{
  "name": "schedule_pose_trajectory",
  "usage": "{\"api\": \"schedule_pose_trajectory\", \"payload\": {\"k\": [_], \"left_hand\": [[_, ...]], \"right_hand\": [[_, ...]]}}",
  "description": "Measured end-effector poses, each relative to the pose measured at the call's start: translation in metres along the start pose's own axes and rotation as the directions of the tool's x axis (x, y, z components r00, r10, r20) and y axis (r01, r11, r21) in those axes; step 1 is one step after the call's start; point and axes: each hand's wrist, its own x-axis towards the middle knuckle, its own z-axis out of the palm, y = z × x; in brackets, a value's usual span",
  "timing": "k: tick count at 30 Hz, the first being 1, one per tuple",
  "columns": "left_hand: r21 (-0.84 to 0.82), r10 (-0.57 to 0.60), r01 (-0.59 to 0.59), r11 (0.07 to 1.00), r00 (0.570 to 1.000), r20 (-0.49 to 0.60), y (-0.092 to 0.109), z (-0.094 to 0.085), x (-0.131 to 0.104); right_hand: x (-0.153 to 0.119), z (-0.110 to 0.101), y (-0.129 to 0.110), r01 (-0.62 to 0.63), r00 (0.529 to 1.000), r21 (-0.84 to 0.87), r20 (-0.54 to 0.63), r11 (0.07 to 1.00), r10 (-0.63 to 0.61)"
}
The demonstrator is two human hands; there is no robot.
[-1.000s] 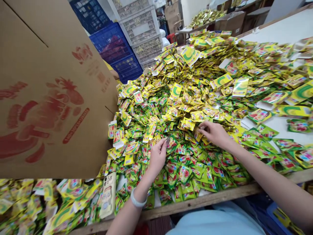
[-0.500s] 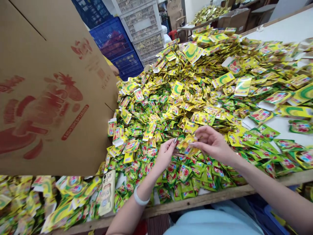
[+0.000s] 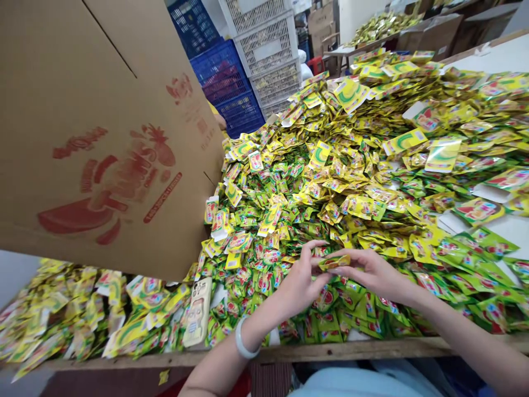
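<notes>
Just above the heap near the table's front edge, a few yellow sachets (image 3: 335,262) are held edge-on between both hands. My right hand (image 3: 370,271) pinches them between thumb and fingers from the right. Around their left end curls my left hand (image 3: 301,280), thumb below and index finger above; its other fingertips are partly hidden. The exact number of sachets cannot be made out. Beneath the hands lie many green sachets (image 3: 326,298) printed with red fruit. Yellow sachets (image 3: 363,207) are piled behind them, with flat yellow cartons (image 3: 443,154) lying on top.
A big printed cardboard box (image 3: 103,149) stands at the left. A phone in a cream case (image 3: 198,311) lies by the wooden table edge (image 3: 372,348). Blue crates (image 3: 231,82) and white crates (image 3: 268,55) are stacked behind. Part of another person's arm (image 3: 218,117) shows beyond the box.
The yellow sachets, earlier spread flat between the hands, are now turned edge-on. My left hand has closed in around their left end. The whole view has shifted, with the scene moving rightward.
</notes>
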Motion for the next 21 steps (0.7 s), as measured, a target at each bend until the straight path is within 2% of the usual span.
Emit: {"api": "schedule_pose_trajectory", "payload": {"k": [2,3,6,8,9,11,12,14,17,19,21], "left_hand": [[0.238,0.015,-0.004,0.971,0.999,-0.045,0.000,-0.015,0.000],[0.376,0.035,0.004,0.927,0.995,-0.096,-0.003,-0.027,0.001],[0.737,0.163,0.099,0.669,0.948,-0.275,-0.028,-0.073,0.004],[0.834,0.201,0.175,0.523,0.926,-0.320,-0.050,-0.103,0.007],[0.852,0.194,0.191,0.488,0.928,-0.319,-0.060,-0.115,0.009],[0.860,0.201,0.189,0.475,0.928,-0.315,-0.071,-0.132,0.013],[0.860,0.231,0.166,0.482,0.923,-0.308,-0.069,-0.137,0.014],[0.863,0.342,0.074,0.499,0.898,-0.275,-0.054,-0.137,0.014],[0.811,0.483,-0.180,0.556,0.864,-0.140,-0.015,-0.122,0.009],[0.676,0.516,-0.333,0.657,0.852,-0.082,0.005,-0.105,0.006],[0.449,0.496,-0.383,0.807,0.853,-0.164,0.012,-0.084,0.006]], "right_hand": [[-0.002,-0.003,0.004,0.003,0.996,0.028,-0.090,1.000,0.000],[-0.004,-0.006,0.006,-0.005,0.988,0.041,-0.157,0.999,0.011],[-0.008,-0.017,0.014,-0.045,0.949,0.067,-0.309,0.997,0.064],[-0.009,-0.020,0.017,-0.048,0.941,0.036,-0.333,0.998,0.057],[-0.009,-0.020,0.017,-0.031,0.945,-0.008,-0.327,0.999,0.027],[-0.005,-0.017,0.015,0.028,0.948,-0.153,-0.308,0.988,-0.075],[-0.003,-0.015,0.013,0.065,0.945,-0.241,-0.297,0.968,-0.137],[0.003,-0.010,0.007,0.123,0.937,-0.389,-0.256,0.913,-0.235],[0.014,-0.006,-0.003,0.177,0.950,-0.467,-0.149,0.867,-0.274],[0.020,-0.003,-0.009,0.223,0.961,-0.424,-0.056,0.878,-0.271],[0.023,0.003,-0.013,0.272,0.958,-0.314,-0.004,0.910,-0.288]]}}
